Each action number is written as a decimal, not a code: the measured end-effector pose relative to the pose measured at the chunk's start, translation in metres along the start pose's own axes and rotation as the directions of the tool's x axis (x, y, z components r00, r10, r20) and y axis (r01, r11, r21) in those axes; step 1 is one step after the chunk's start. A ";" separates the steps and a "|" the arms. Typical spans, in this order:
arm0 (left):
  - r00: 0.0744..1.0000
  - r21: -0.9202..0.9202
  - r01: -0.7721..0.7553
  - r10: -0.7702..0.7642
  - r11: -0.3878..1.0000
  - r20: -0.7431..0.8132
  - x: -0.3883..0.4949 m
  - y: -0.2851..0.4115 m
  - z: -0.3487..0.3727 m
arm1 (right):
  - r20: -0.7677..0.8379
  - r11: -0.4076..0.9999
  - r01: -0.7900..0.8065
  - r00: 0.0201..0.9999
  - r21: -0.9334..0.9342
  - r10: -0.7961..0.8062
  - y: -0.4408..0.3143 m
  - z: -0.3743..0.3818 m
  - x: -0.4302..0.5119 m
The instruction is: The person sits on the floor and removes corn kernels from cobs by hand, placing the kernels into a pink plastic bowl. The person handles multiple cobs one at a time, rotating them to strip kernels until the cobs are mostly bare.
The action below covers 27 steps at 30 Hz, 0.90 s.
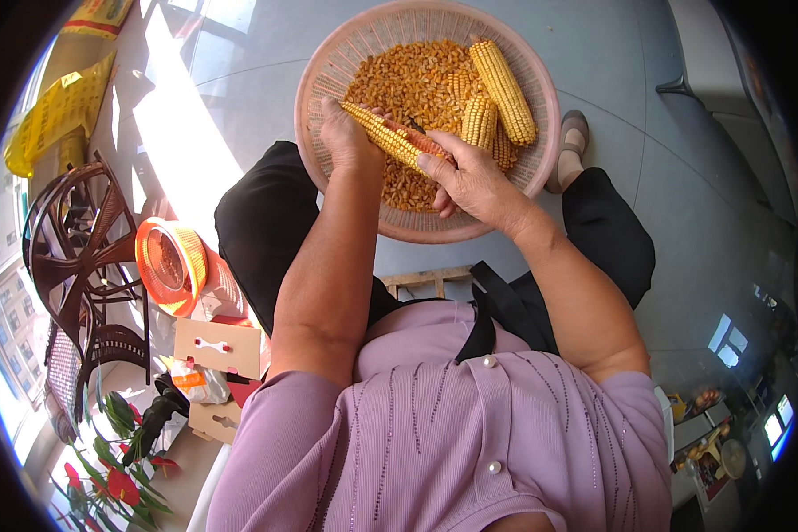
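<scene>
A partly shelled corn cob (389,136) lies slantwise between my hands, with yellow kernels on one side and bare reddish cob showing on the other. Its far left end is gripped by my left hand (353,136). At the near right end, my right hand (472,176) holds it, with the thumb on the kernels. Below the cob stands a pink plastic basket (312,126), holding a bed of loose corn kernels (405,73). Several whole or partial cobs rest at its right side, including a long corn cob (503,92) and a shorter corn cob (478,123).
To the left are an orange basket (172,266), a brown wicker chair (86,253), cardboard boxes (218,346), a plant with red flowers (122,485) and a yellow plastic bag (59,116). A wooden stool edge (432,279) shows beneath me. Grey floor tiles (605,66) surround the basket.
</scene>
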<state>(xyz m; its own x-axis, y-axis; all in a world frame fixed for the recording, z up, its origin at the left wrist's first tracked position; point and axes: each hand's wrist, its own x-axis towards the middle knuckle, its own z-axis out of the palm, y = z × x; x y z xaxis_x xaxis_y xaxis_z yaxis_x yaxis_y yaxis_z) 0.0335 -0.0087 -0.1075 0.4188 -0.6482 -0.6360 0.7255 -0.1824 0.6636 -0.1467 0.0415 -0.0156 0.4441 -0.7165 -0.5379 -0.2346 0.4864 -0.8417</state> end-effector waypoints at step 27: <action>0.995 0.038 0.005 -0.009 0.999 0.100 -0.015 -0.020 0.003 | 0.047 0.997 -0.075 0.996 -0.009 0.075 0.008 0.004 0.016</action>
<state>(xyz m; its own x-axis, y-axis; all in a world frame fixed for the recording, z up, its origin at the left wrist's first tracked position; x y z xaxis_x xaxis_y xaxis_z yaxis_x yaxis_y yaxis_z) 0.0104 0.0025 -0.1100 0.3555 -0.7175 -0.5990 0.7062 -0.2137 0.6750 -0.1382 0.0360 -0.0303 0.4650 -0.6540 -0.5967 -0.2748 0.5341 -0.7995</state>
